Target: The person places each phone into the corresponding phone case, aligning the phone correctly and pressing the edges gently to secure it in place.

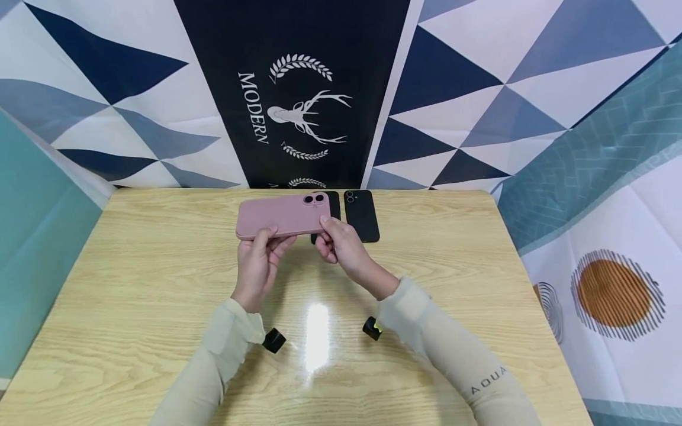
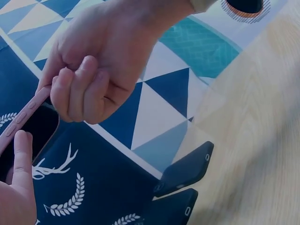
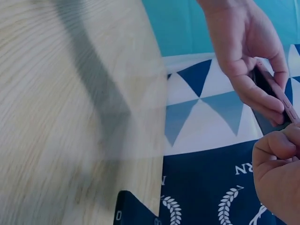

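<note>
A pink phone [image 1: 277, 214] with two camera lenses is held up sideways above the far part of the table, its back toward the head camera. My left hand [image 1: 256, 266] grips its lower left edge, thumb on the back and fingers beneath. At the lower right corner, my right hand [image 1: 341, 245] pinches the phone between thumb and curled fingers. In the left wrist view, the pink side edge with its buttons shows beside the dark front, along with the curled fingers of the right hand [image 2: 89, 79]. The right wrist view shows the left hand [image 3: 248, 61] around the phone's other end.
Two black phones lie at the table's back edge: one [image 1: 362, 216] fully seen, the other [image 1: 334, 206] partly hidden behind the pink phone and right hand. A patterned cloth [image 1: 314, 35] hangs behind the wooden table [image 1: 160, 260]. Black wrist devices [image 1: 274, 341] show near both sleeves.
</note>
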Motion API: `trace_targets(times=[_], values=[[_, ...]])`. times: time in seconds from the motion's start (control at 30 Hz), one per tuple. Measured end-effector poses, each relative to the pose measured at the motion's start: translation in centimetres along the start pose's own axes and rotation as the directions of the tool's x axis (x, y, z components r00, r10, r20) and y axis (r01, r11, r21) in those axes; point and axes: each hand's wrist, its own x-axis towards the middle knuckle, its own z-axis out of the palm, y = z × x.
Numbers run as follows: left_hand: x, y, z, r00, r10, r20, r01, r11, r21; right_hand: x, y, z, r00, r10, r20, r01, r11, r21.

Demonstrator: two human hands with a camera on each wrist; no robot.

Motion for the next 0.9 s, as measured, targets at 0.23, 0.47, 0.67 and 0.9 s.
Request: trace_targets(times=[0.23,0.47,0.67,0.9], values=[[-0.09,0.15,-0.16,1.0,0.006,0.002,-0.006,1.0,-0.016,0.03,0.3,-0.04,0.997,0.053,0.051,-0.058,0.994,0.096],[-0.35,0.04,-0.12,0.998,0.007,0.067,-0.007,1.0,0.002,0.07,0.4,0.27,0.996,0.086,0.038,-0.088,0.994,0.063],[-0.5,0.11,-0.12,0.996,-0.001,0.091,0.001,1.0,-0.001,0.14,0.32,0.37,0.996,0.063,0.058,-0.074,0.973,0.22],[-0.67,0.9,-0.63,0.98,-0.055,0.189,0.048,0.998,0.045,-0.05,0.11,-0.44,0.996,-0.005,0.092,-0.025,0.947,0.321]])
